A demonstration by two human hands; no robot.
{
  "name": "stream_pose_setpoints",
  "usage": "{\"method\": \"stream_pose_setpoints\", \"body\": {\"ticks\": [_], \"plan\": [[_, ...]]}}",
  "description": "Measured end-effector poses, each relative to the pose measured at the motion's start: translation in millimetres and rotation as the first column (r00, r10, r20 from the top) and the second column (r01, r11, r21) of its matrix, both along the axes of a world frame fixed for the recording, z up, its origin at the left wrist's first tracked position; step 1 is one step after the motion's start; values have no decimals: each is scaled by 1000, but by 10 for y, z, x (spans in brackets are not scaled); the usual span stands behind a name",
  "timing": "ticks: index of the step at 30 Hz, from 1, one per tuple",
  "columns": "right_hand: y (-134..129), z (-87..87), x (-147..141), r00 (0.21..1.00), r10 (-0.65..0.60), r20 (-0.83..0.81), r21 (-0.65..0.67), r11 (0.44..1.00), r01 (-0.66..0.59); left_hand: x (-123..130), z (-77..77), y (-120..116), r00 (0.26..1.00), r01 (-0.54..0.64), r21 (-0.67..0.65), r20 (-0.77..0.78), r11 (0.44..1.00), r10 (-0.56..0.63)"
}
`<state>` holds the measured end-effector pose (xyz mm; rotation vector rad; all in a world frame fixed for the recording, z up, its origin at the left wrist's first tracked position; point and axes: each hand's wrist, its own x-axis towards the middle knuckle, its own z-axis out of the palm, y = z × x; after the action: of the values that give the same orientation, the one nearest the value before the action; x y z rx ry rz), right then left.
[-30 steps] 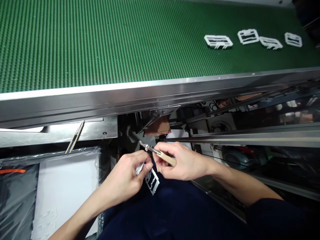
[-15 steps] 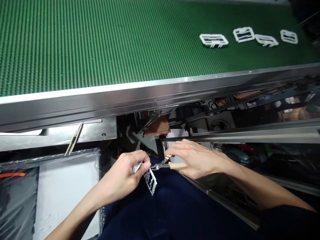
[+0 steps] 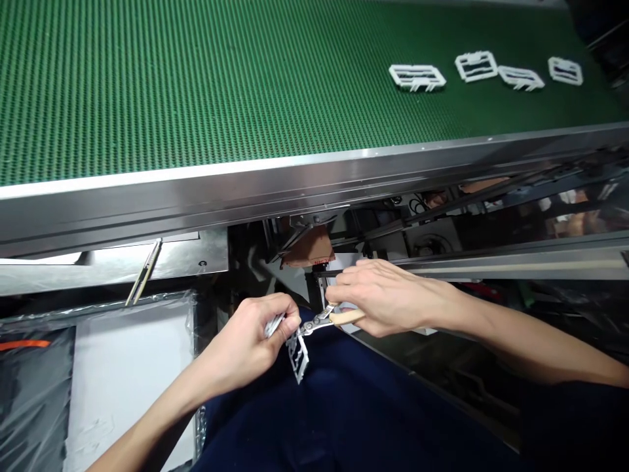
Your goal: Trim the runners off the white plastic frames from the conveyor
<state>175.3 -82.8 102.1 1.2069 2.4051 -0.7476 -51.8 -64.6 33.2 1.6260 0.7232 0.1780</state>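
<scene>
Below the green conveyor belt (image 3: 196, 85), my left hand (image 3: 243, 344) has a closed grip on a white plastic frame (image 3: 297, 357), which looks light but stiff, so hold its edge. My right hand (image 3: 388, 298) grips wood-handled pliers (image 3: 319, 321) against it.

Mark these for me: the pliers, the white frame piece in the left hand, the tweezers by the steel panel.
Wood-handled pliers (image 3: 346, 318): head view, on the wooden handle.
White frame piece (image 3: 298, 358): head view, on its lower end.
Tweezers (image 3: 143, 273): head view, on the middle of the shanks.
</scene>
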Motion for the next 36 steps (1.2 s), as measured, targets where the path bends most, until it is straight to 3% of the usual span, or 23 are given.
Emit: {"method": "stream_pose_setpoints", "body": {"ticks": [3, 5, 7, 9, 11, 13, 16, 19, 22, 30, 36], "plan": [[0, -40, -6, 997, -82, -17, -68, 994, 80, -15, -81, -26, 996, -64, -153, 50, 986, 72], [-12, -117, 7, 979, -195, -50, -170, 968, 184, -17, -186, -47, 987, -65, -336, 118, 940, 110], [-29, -234, 42, 932, -354, -79, -301, 900, 316, -7, -316, -70, 976, -33, -502, 171, 864, 137], [-50, -368, 96, 846, -528, -69, -400, 792, 462, 14, -444, -90, 966, -30, -594, 189, 804, 175], [-81, -479, 154, 766, -642, 7, -372, 709, 598, 36, -552, -101, 949, -61, -665, 192, 745, 250], [-124, -536, 194, 740, -667, 84, -199, 717, 668, 40, -627, -104, 911, -73, -774, 205, 629, 357], [-183, -515, 185, 796, -603, 56, 13, 797, 603, 1, -673, -94, 840, -23, -903, 216, 430, 498], [-194, -446, 113, 854, -516, -67, 67, 851, 520, -51, -651, -82, 803, 23, -939, 222, 344, 553], [-156, -405, 50, 902, -422, -93, 134, 892, 431, -67, -611, -74, 805, 18, -939, 218, 344, 552], [-72, -368, 23, 962, -271, -45, 149, 950, 274, -71, -552, -73, 848, -3, -894, 235, 448, 475], [-45, -345, 17, 961, -273, -40, 124, 953, 275, -103, -574, -87, 855, -23, -900, 208, 436, 475]]}}
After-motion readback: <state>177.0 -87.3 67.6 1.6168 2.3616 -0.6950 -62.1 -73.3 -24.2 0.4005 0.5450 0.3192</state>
